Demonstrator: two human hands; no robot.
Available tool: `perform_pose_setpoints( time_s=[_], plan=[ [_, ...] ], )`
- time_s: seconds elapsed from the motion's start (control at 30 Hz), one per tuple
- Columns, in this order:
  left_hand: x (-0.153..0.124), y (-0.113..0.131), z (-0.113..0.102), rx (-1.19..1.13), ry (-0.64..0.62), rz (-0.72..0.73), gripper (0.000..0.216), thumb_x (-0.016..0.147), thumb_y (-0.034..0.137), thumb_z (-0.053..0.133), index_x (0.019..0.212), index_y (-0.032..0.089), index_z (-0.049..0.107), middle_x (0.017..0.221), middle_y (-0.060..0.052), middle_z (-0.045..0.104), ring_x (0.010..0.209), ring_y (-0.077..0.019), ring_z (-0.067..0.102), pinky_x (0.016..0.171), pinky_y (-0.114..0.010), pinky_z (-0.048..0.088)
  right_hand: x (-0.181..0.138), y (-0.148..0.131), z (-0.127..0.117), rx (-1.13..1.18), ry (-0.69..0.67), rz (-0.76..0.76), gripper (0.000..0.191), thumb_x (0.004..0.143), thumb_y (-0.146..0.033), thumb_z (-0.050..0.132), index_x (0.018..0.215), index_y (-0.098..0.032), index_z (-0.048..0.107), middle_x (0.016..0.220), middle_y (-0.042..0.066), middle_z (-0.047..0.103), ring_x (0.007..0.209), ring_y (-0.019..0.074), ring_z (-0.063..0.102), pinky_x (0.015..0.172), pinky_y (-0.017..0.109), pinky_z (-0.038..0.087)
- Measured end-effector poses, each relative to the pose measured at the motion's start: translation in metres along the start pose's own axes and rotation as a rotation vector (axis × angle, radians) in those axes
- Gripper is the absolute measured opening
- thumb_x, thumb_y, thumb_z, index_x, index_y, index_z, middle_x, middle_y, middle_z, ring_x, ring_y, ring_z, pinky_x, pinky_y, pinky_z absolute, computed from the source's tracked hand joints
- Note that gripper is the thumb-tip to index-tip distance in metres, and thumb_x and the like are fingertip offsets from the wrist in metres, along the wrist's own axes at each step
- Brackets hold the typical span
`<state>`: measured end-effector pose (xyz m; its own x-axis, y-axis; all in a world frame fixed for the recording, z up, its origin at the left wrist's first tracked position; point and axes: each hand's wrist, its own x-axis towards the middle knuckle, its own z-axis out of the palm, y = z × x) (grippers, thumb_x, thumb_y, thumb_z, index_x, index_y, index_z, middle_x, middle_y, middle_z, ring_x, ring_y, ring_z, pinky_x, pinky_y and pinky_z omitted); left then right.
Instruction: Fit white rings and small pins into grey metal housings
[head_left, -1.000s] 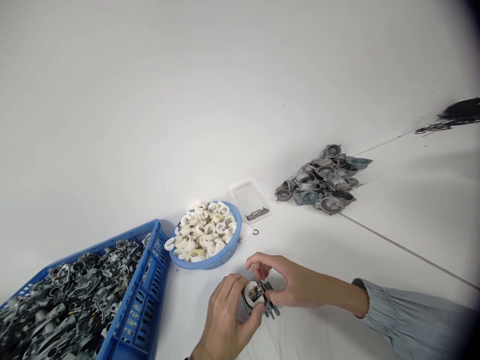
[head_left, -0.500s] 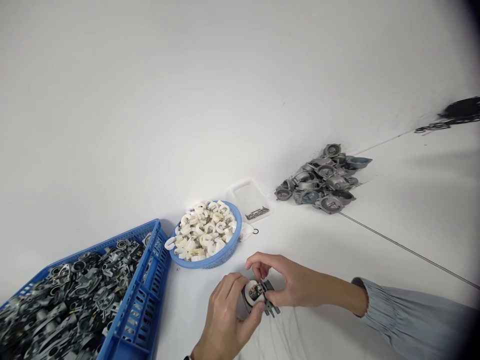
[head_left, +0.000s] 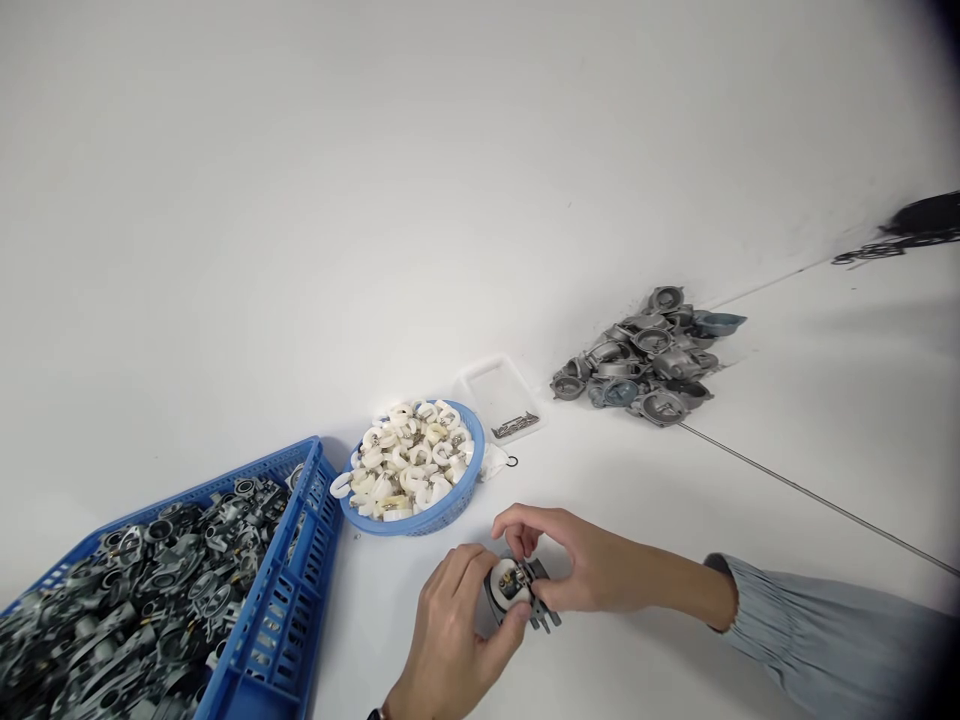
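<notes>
A dark grey metal carburetor body [head_left: 539, 604] is between my two hands, with a white float [head_left: 504, 592] lying on its upward face. Small brass parts show inside the float's opening. My left hand [head_left: 454, 630] is closed around the left side of the body, its thumb at the near edge of the float. From the right, my right hand [head_left: 581, 560] grips the body's other side, the thumb pressed on it and the index finger curled over the far side. The right fingertips partly hide behind the body.
A blue crate [head_left: 296, 600] of carburetor bodies stands at left. Beside it are a round blue basket [head_left: 456, 508] of white floats and a white tray [head_left: 491, 385] holding small metal pins [head_left: 514, 425]. Grey float bowls [head_left: 649, 350] are piled further right; black rings [head_left: 870, 252] lie far right.
</notes>
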<state>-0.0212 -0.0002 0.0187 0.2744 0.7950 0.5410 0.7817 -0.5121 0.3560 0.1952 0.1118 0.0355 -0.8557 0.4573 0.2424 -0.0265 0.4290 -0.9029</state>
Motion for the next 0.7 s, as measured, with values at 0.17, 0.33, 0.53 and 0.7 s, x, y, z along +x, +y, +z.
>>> perform_pose_setpoints(
  time_s=[0.17, 0.33, 0.53, 0.7],
  plan=[
    [0.0002, -0.0008, 0.0003, -0.002, -0.002, 0.002, 0.019, 0.102, 0.028, 0.062, 0.12, 0.022, 0.063, 0.108, -0.01, 0.071, 0.093, -0.0257, 0.071, 0.079, -0.039, 0.062, 0.0, 0.0, -0.0002, -0.014, 0.003, -0.002, 0.054, 0.077, -0.012, 0.068, 0.129, -0.024, 0.06, 0.1, 0.001, 0.059, 0.096, 0.0195, 0.057, 0.09, 0.034, 0.049],
    [0.0006, 0.0001, -0.0006, -0.001, 0.005, 0.008, 0.02, 0.102, 0.029, 0.063, 0.121, 0.022, 0.063, 0.108, -0.01, 0.071, 0.093, -0.0262, 0.072, 0.079, -0.039, 0.062, -0.0001, 0.0027, 0.001, -0.008, 0.005, -0.005, 0.056, 0.076, -0.01, 0.068, 0.129, -0.024, 0.061, 0.1, 0.002, 0.059, 0.097, 0.0203, 0.057, 0.091, 0.036, 0.049],
    [0.0006, -0.0003, -0.0002, -0.018, -0.007, 0.001, 0.019, 0.102, 0.027, 0.062, 0.12, 0.022, 0.063, 0.109, -0.01, 0.071, 0.093, -0.0256, 0.071, 0.08, -0.039, 0.062, 0.0002, 0.0045, 0.0022, 0.013, 0.014, -0.01, 0.054, 0.075, -0.012, 0.068, 0.127, -0.024, 0.061, 0.1, 0.001, 0.059, 0.096, 0.0201, 0.057, 0.091, 0.036, 0.048],
    [-0.0009, -0.002, 0.0007, -0.026, -0.012, 0.0, 0.02, 0.103, 0.029, 0.062, 0.122, 0.022, 0.062, 0.11, -0.01, 0.07, 0.094, -0.0258, 0.07, 0.081, -0.039, 0.061, 0.0003, 0.0036, 0.002, 0.013, 0.01, -0.023, 0.055, 0.075, -0.009, 0.066, 0.127, -0.024, 0.061, 0.099, 0.001, 0.058, 0.096, 0.0197, 0.055, 0.09, 0.036, 0.047]
  ],
)
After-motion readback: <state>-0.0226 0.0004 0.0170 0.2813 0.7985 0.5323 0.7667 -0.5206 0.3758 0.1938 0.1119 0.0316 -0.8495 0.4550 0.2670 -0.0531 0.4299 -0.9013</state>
